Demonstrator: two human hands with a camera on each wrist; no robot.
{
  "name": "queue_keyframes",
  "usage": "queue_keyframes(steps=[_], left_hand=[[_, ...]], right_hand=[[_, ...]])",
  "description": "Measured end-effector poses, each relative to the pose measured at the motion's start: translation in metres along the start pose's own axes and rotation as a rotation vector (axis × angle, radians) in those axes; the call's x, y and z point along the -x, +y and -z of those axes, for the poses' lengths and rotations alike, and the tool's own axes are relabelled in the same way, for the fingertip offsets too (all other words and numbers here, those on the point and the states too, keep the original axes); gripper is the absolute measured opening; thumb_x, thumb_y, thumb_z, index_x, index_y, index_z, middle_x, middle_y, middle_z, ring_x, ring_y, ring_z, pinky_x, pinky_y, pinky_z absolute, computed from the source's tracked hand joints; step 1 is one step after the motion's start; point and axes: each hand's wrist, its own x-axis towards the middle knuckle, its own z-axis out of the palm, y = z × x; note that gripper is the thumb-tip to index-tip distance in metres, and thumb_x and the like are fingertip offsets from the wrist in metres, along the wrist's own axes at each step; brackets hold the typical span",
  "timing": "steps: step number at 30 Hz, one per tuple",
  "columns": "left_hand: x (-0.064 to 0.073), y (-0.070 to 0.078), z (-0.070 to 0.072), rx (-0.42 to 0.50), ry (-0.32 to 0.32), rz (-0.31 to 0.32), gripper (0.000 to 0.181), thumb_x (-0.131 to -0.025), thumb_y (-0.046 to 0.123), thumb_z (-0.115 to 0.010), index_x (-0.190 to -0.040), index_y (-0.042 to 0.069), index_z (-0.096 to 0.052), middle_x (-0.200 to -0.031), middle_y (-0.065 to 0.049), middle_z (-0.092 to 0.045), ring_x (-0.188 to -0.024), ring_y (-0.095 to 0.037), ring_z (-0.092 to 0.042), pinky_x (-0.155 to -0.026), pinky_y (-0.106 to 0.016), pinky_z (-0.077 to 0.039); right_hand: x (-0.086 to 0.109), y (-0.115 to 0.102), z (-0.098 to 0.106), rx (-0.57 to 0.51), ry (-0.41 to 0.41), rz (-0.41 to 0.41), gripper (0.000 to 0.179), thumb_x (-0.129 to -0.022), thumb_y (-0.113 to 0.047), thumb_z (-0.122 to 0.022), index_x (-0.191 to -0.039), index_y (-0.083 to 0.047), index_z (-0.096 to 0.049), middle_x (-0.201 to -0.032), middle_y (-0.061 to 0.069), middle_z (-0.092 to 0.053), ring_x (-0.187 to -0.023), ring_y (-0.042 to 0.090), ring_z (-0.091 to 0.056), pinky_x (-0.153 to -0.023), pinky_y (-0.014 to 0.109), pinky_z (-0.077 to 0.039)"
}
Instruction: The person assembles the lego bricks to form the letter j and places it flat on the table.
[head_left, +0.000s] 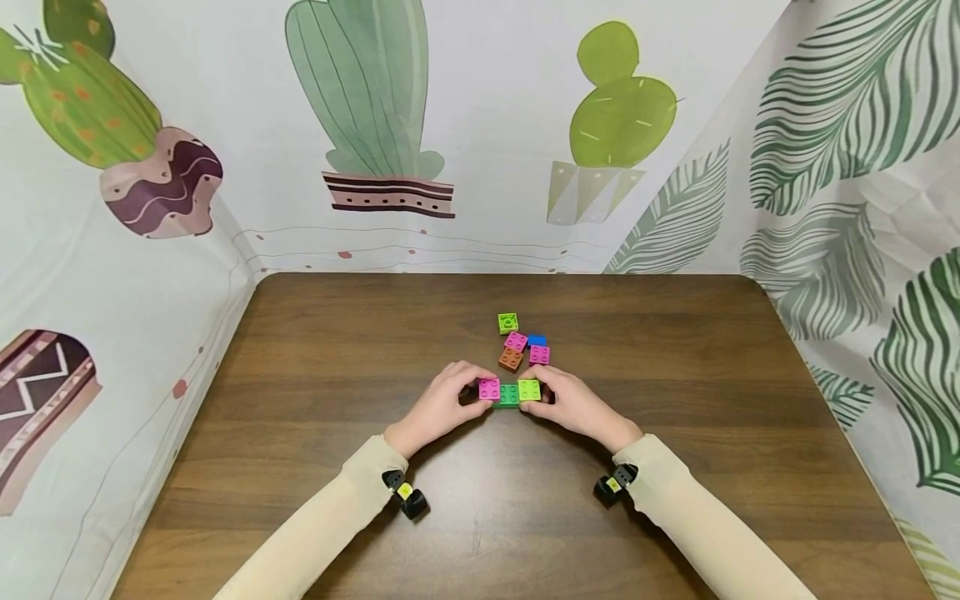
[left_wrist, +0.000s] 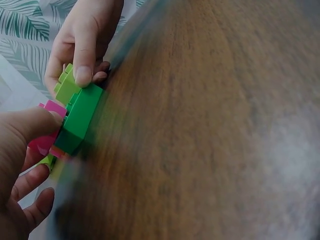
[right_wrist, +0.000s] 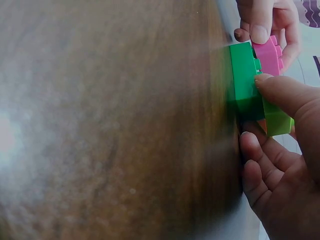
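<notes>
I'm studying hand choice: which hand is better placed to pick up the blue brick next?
Probably the right hand: the blue brick lies closer to it than to the left hand. It would first need to release the lime brick it holds.

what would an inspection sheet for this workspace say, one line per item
surface: brown wood-grain table, glare patch in the right wrist view
job's things: green brick with a pink brick over its left end and a lime brick over its right; full seating can't be told
clutter: beyond them, an upturned lime brick, an orange brick, a blue brick and two loose pink bricks
grippers: left hand pinches the pink brick, right hand the lime one
cables: nothing seen
surroundings: white backdrop printed with cacti and leaves
</notes>
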Motion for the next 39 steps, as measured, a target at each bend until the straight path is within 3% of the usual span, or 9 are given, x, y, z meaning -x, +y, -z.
queue_keyframes(steps=[18, 31, 39], left_hand=[[0.0003, -0.0022, -0.0014, 0.016, 0.028, -0.030, 0.036, -0.091, 0.021, -0.083, -0.125, 0.018, -0.071, -0.115, 0.000, -0.068, -0.103, -0.018, -0.058, -0.090, -0.038, -0.051], [-0.0037, -0.0013, 0.0028, 0.019, -0.015, -0.011, 0.034, -0.090, 0.019, -0.083, -0.123, 0.016, -0.072, -0.112, -0.001, -0.067, -0.103, -0.019, -0.057, -0.090, -0.038, -0.051], [-0.0032, -0.0005, 0.0002, 0.028, -0.001, 0.014, 0.033, -0.089, 0.019, -0.084, -0.120, 0.016, -0.071, -0.105, 0.000, -0.064, -0.098, -0.018, -0.056, -0.085, -0.035, -0.050]], right_hand=[[0.0001, 0.0004, -0.0004, -0.007, -0.003, -0.014, 0.030, -0.093, -0.024, -0.081, -0.117, -0.016, -0.065, -0.090, -0.006, -0.057, -0.077, 0.010, -0.053, -0.067, 0.027, -0.047], [0.0001, 0.0006, -0.0010, -0.011, -0.002, -0.021, 0.031, -0.093, -0.025, -0.081, -0.118, -0.016, -0.065, -0.089, -0.006, -0.057, -0.077, 0.011, -0.053, -0.066, 0.027, -0.047], [-0.0004, -0.0005, -0.0010, 0.001, -0.001, -0.024, 0.032, -0.093, -0.024, -0.081, -0.119, -0.015, -0.066, -0.089, -0.006, -0.056, -0.076, 0.010, -0.053, -0.066, 0.027, -0.047]])
